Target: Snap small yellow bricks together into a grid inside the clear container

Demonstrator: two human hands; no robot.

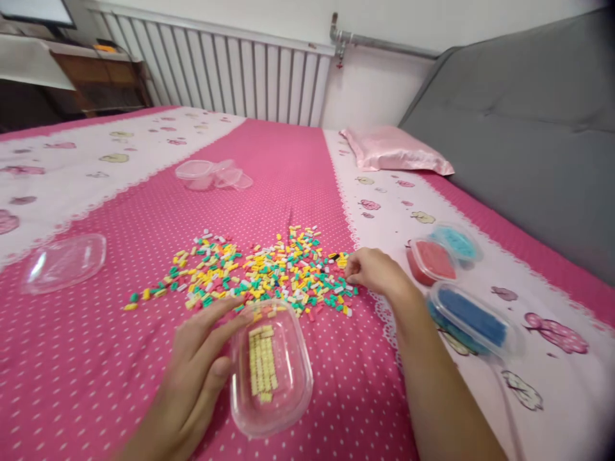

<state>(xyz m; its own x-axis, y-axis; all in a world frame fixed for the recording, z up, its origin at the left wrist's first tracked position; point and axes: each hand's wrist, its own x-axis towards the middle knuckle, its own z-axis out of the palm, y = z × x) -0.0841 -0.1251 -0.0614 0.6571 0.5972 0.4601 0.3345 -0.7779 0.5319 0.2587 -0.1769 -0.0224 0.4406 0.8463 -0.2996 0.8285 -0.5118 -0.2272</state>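
A clear plastic container [300,390] stands on the bedspread in front of me, with rows of small pale-yellow building bricks [262,362] laid side by side in it. My left hand [199,358] rests at the container's left rim, fingers stretched out toward the pile. Beyond it spreads a loose heap of tiny bricks [269,269] in yellow, green, white, pink and a few darker ones. At the heap's right edge is my right hand [377,269], its fingers curled and pressed together close to some yellow bricks. Whatever its fingertips hold is hidden.
To the right sit lidded containers of red [432,261], light-blue [456,242] and dark-blue bricks [473,317]. A clear lid [65,261] lies at the left, and several more clear lids [214,174] farther back. A pink pillow [394,148] lies near the grey headboard [523,128].
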